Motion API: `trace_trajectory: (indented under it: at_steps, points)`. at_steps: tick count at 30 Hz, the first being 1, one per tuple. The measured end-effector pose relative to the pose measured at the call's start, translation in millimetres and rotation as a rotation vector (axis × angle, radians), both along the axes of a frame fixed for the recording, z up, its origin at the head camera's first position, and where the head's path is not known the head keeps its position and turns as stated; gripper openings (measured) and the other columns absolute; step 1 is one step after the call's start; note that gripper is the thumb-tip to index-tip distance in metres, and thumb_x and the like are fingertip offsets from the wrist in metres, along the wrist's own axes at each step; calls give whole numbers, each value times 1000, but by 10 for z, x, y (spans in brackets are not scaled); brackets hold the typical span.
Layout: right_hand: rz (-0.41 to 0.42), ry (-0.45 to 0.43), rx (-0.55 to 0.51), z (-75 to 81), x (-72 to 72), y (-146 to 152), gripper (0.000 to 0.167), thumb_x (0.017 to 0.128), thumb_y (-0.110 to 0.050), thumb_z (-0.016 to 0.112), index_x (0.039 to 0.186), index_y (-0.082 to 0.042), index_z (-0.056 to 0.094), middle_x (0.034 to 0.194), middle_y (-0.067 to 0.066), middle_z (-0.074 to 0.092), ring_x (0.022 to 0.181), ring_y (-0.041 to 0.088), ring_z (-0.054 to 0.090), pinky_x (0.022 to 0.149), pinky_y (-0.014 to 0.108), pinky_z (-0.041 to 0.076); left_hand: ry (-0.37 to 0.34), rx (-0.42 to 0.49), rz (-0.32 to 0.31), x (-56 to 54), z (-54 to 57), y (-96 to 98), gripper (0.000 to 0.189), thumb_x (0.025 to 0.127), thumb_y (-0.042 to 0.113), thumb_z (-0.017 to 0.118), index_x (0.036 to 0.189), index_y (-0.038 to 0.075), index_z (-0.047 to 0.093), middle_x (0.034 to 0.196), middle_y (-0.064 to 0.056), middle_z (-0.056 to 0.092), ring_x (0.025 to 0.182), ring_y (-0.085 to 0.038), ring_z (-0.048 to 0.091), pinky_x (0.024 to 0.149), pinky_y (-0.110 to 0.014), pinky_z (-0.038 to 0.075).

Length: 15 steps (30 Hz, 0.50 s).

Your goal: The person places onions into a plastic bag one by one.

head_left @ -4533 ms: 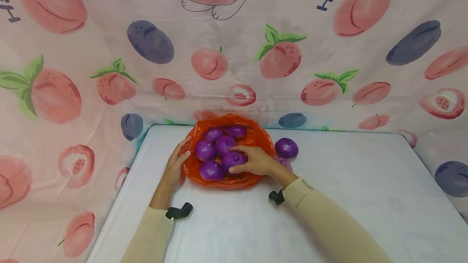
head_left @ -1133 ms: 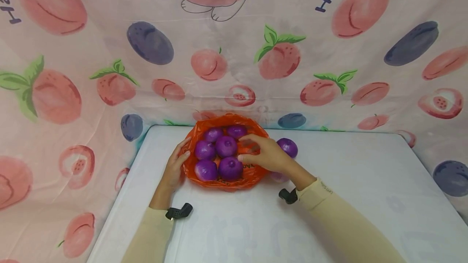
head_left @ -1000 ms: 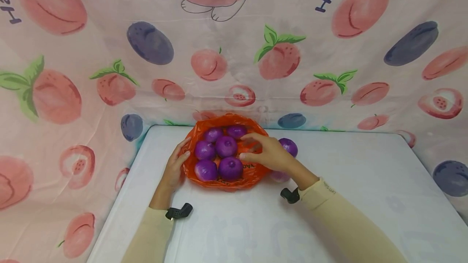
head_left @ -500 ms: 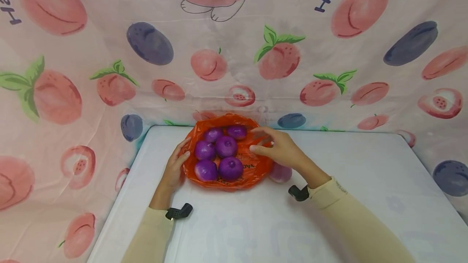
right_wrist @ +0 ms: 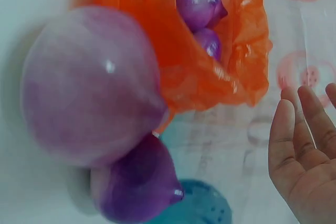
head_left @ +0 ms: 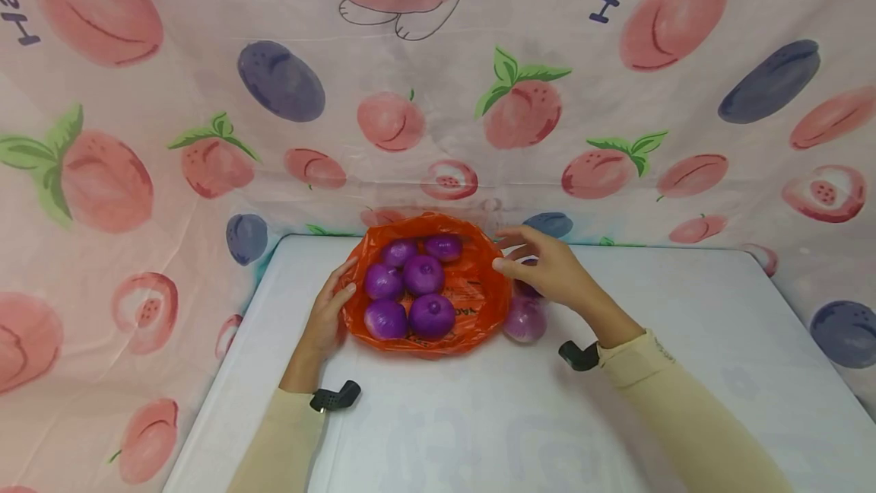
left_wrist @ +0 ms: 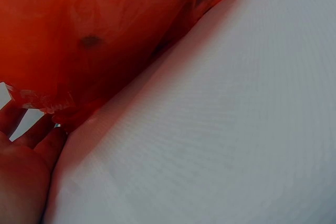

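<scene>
An orange plastic bag (head_left: 487, 295) stands with its mouth open and holds several purple onions (head_left: 431, 316). My left hand (head_left: 325, 318) rests against the bag's left side, fingers and thumb right at the rim; the left wrist view has its fingers (left_wrist: 39, 129) touching the orange plastic. Just beyond the right rim, my right hand (head_left: 554, 272) hovers with spread fingers and nothing in its grasp. Beneath it, outside the bag, sit a paler onion (head_left: 525, 319) and a darker onion (right_wrist: 139, 182), which the hand partly covers in the head view.
A white table (head_left: 438, 417) carries everything, its back edge close behind the bag. A cloth (head_left: 445, 128) printed with peaches hangs behind and at the left. Black wrist cameras (head_left: 335, 395) are strapped to both forearms.
My right hand, earlier at an onion inside the bag, has drawn away rightward over the rim to above the two outside onions. My left hand stays in place.
</scene>
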State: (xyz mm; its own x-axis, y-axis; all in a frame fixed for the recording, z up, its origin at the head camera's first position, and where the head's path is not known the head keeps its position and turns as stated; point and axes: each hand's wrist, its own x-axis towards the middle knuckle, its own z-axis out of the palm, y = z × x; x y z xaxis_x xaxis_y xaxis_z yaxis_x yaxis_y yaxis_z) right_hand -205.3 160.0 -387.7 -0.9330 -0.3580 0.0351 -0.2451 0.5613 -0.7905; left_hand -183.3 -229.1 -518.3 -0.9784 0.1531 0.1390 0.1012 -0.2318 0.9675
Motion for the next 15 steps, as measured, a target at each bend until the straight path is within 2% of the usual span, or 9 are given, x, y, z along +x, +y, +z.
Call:
trace_trajectory:
  at_steps: [8,15]
  points:
    - [-78,-20,19,-24,-27,199,67,88,-58,73,145,-28,53,139,0,62,122,25,63,100,55,55,-2,4,-5,2,6,6,53,107,20,48,158,13,35,162,-7,34,143,-19,42,110,-23,47]
    - [-123,-18,16,-142,-88,356,65,91,-57,71,144,-25,53,140,3,62,125,28,61,101,59,52,-2,-3,-4,-7,-12,-1,52,107,21,48,158,13,36,162,-7,34,145,-21,40,110,-23,47]
